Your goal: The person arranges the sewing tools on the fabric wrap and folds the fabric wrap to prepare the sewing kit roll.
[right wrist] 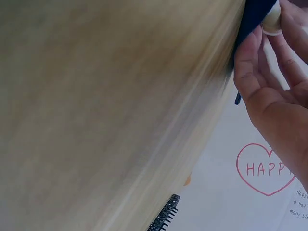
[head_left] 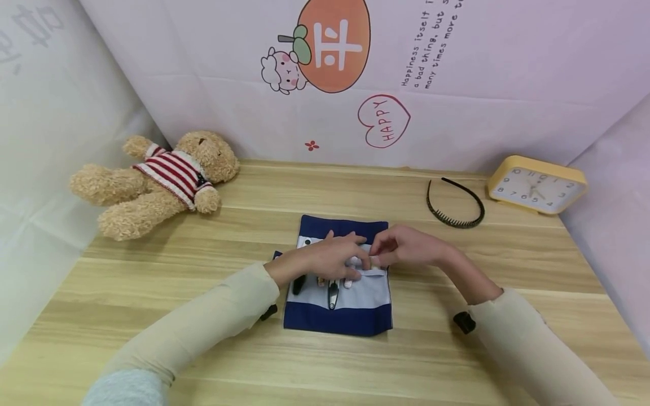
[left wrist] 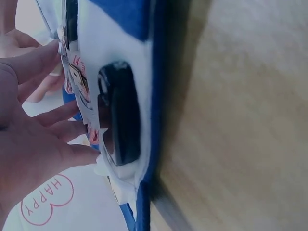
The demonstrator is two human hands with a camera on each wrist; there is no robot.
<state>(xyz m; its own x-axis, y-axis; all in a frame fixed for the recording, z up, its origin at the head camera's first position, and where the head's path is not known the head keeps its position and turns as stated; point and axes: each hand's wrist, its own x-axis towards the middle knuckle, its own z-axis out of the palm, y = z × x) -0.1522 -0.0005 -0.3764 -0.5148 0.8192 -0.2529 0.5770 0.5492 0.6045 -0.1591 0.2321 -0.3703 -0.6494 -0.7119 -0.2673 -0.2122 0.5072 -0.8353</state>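
A navy and light-grey fabric organizer (head_left: 337,318) lies unfolded on the wooden table, small items tucked in its pockets. Spread over its middle, my left hand (head_left: 330,256) has fingertips along the pocket edge. At the right-hand pocket, my right hand (head_left: 408,246) pinches a small cream cylinder (right wrist: 272,21) between thumb and fingers, close against the navy edge. A glossy black item (left wrist: 120,115) sits in the leftmost pocket. Nearer the middle is a slim silver-and-black pin-shaped piece (head_left: 333,296). Red-and-white bundles (left wrist: 78,65) show beside the left fingers in the left wrist view.
On the left lies a teddy bear (head_left: 170,175) in a striped sweater. A black toothed headband (head_left: 459,223) rests back right, beside a yellow clock (head_left: 538,183). Behind the table hangs a printed white cloth (head_left: 228,107).
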